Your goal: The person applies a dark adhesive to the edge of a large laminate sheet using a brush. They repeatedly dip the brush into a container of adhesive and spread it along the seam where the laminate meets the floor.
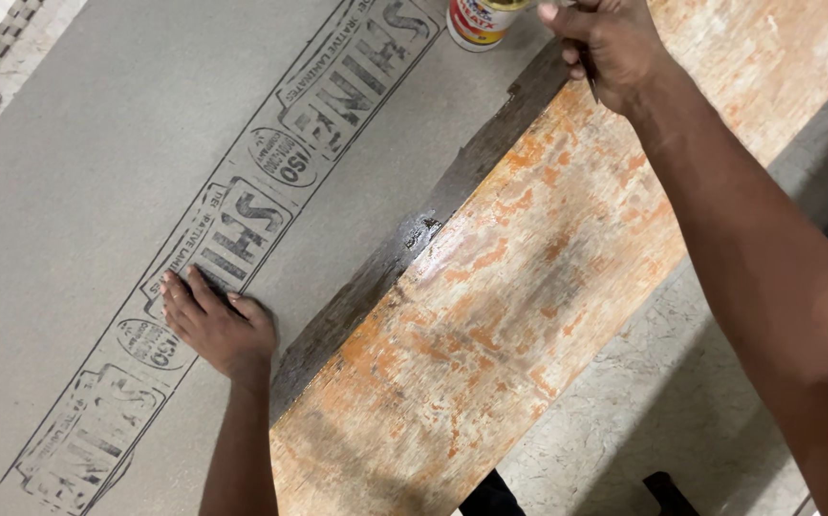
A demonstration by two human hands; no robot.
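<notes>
Head view: left hand (215, 327) flat, fingers released, pinning the grey laminate sheet (146, 143) on the worn counter (528, 287); right hand (610, 43) clenched on a thin tool beside the adhesive can (476, 21), risking a knocked can or shifted sheet.

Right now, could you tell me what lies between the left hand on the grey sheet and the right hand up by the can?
In the head view, between the left hand and right hand lie bare grey sheet and its dark, glue-wet edge strip along the worn board; the can stands aside.
</notes>
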